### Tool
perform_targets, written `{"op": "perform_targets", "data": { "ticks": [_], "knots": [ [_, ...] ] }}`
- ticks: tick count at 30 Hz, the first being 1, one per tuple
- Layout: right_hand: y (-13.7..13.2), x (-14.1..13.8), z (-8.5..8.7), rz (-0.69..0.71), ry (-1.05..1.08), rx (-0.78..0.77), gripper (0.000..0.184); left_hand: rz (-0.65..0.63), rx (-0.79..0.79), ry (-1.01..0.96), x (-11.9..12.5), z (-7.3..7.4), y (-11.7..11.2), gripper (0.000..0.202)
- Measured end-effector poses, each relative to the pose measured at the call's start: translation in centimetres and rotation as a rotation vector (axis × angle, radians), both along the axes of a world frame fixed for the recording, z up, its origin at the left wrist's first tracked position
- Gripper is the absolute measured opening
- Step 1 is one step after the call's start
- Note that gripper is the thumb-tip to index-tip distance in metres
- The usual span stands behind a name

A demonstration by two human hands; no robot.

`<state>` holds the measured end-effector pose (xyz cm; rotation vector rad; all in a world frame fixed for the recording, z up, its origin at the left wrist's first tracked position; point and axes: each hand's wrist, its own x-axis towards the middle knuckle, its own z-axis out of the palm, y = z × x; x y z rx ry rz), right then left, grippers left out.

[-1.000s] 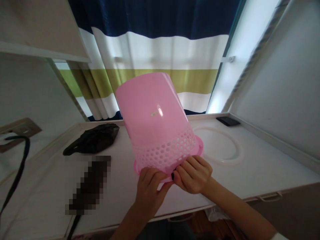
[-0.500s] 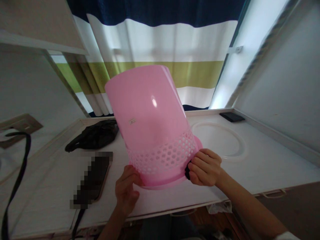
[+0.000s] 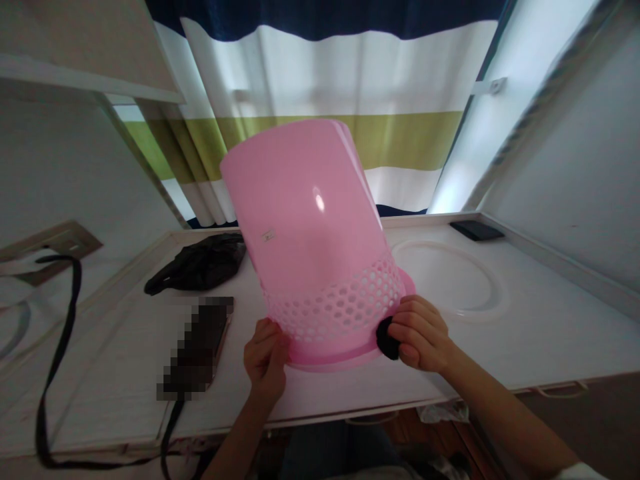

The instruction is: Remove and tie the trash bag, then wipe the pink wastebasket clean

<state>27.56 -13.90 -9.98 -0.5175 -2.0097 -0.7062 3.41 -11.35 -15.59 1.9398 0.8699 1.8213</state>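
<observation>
A pink plastic basket [image 3: 305, 227] stands upside down on the white table [image 3: 525, 340], tilted away from me, with a band of holes near its rim. My left hand [image 3: 266, 357] grips the rim at the lower left, fingers curled around it. At the lower right of the rim my right hand [image 3: 419, 333] is closed, pressing a small black thing [image 3: 386, 339] against the basket.
A black plastic bag [image 3: 200, 263] lies at the back left of the table. A pixelated dark object [image 3: 195, 350] lies left of the basket, with a black strap [image 3: 60, 333] beyond it. A white ring [image 3: 453, 280] and a small black item [image 3: 476, 231] lie at right. A striped curtain [image 3: 350, 80] hangs behind.
My hands have moved apart along the rim, from together at the front to its left and right sides. The basket has turned and tipped up a little. A black thing now shows at my right hand.
</observation>
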Motion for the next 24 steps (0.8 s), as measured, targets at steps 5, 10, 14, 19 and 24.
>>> {"op": "perform_targets", "data": {
  "ticks": [5, 10, 14, 19, 24],
  "knots": [
    [0.3, 0.4, -1.1, 0.090, 0.305, -0.121, 0.026, -0.024, -0.009, -0.104, 0.1, 0.0, 0.5, 0.038],
    [0.8, 1.0, -1.3, 0.090, 0.363, -0.113, 0.021, -0.006, -0.047, -0.216, 0.2, 0.3, 0.9, 0.042],
    [1.2, 1.8, -1.0, 0.036, 0.565, -0.183, 0.022, 0.015, -0.160, -0.421, 0.0, 0.1, 1.1, 0.045],
    [0.7, 2.4, 0.0, -0.077, 0.408, -0.243, 0.015, 0.107, -0.261, -0.553, -0.2, -0.2, 1.4, 0.047],
    [-1.1, 1.1, 0.5, -0.140, 0.277, -0.200, 0.010, 0.157, -0.296, -0.571, 0.6, 0.2, 1.2, 0.047]
  ]
}}
